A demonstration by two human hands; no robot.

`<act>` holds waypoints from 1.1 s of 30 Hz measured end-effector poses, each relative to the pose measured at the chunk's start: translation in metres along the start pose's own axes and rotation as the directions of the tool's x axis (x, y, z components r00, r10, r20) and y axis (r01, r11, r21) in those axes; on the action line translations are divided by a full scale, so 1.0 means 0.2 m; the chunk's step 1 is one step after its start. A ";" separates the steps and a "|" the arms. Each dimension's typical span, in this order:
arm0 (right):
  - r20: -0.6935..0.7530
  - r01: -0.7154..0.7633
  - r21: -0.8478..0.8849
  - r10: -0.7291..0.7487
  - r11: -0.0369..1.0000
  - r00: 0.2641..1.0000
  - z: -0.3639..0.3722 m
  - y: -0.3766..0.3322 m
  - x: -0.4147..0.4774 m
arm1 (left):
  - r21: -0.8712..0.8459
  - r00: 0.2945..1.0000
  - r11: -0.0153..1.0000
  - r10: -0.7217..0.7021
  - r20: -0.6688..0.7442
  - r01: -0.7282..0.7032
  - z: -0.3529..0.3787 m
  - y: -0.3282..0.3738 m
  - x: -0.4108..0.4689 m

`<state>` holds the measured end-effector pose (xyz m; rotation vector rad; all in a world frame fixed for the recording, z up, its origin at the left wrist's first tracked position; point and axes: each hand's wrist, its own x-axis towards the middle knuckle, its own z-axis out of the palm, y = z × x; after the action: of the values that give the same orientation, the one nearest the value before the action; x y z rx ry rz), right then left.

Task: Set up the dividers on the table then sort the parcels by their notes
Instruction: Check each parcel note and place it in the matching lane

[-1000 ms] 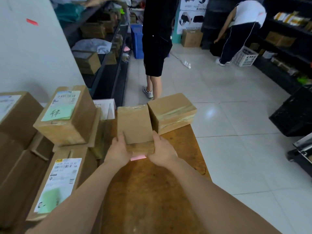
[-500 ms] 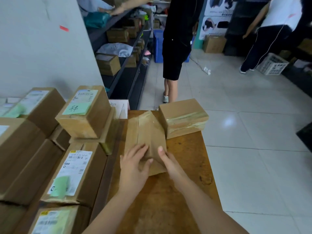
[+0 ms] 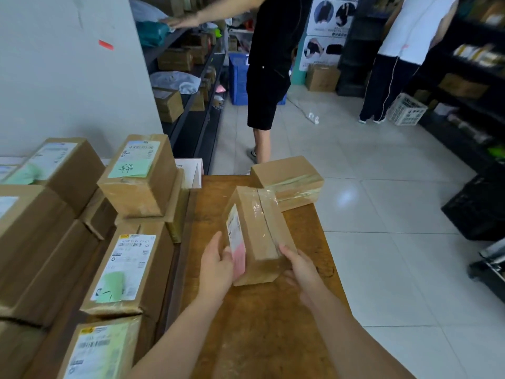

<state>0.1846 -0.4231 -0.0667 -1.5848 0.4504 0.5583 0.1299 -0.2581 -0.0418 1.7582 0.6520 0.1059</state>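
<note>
A taped brown parcel [image 3: 259, 236] is tilted on edge over the wooden table [image 3: 262, 324], its label and pink note [image 3: 240, 259] facing left. My left hand [image 3: 216, 269] holds its left side at the pink note. My right hand [image 3: 302, 272] grips its near right corner from below. Another brown parcel [image 3: 287, 179] lies at the table's far end, just behind the held one.
Several parcels with green notes [image 3: 136, 173] are stacked on the left, against a white wall. A white divider card [image 3: 191, 170] stands behind them. One person in black [image 3: 267, 77] stands by the shelves ahead; another in white [image 3: 396, 64] is at the right. Tiled floor lies right of the table.
The parcel was flat under both hands; now it is turned up on edge so the label and pink note show on its left face. The camera view has shifted a little.
</note>
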 end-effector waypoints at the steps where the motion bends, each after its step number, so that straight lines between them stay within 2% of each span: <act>1: 0.005 0.012 0.003 -0.012 1.000 1.000 -0.02 0.00 -0.02 | -0.053 0.996 0.995 -0.085 0.030 0.087 0.00 0.00 0.00; 4: 0.020 0.020 0.039 -0.021 0.999 1.000 -0.07 0.03 -0.06 | -0.038 0.955 0.965 -0.250 0.157 0.259 0.02 -0.04 0.00; 7: 0.021 0.025 0.082 -0.027 0.996 0.999 -0.10 0.06 -0.09 | -0.052 0.888 0.928 -0.336 0.315 0.370 0.05 -0.08 0.02; 9: 0.017 0.045 0.147 -0.048 0.988 0.999 -0.12 0.08 -0.12 | -0.071 0.878 0.924 -0.331 0.346 0.377 0.05 -0.10 0.01; 13: -0.025 0.079 0.219 -0.075 0.972 0.997 -0.14 0.11 -0.17 | -0.109 0.898 0.929 -0.303 0.320 0.353 0.02 -0.14 -0.07; 18: -0.076 0.159 0.047 -0.155 0.986 0.985 -0.05 0.11 -0.26 | -0.261 0.954 0.933 -0.190 0.234 0.250 -0.06 -0.10 -0.22; 23: 0.093 0.333 -0.028 -0.330 0.942 0.939 0.04 0.08 -0.44 | -0.408 0.999 0.912 -0.033 0.043 0.047 -0.18 -0.02 -0.38; 28: 0.237 0.482 -0.022 -0.464 0.876 0.854 0.11 0.01 -0.62 | -0.429 0.986 0.897 0.040 -0.164 -0.108 -0.32 0.01 -0.57; 33: 0.357 0.544 0.048 -0.523 0.837 0.773 0.19 0.00 -0.78 | -0.437 0.946 0.880 0.044 -0.321 -0.189 -0.44 -0.01 -0.80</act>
<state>0.0553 -0.3913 0.0245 -1.5320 -0.3020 0.4016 -0.0393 -0.2585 0.0248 1.3213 0.6718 0.5821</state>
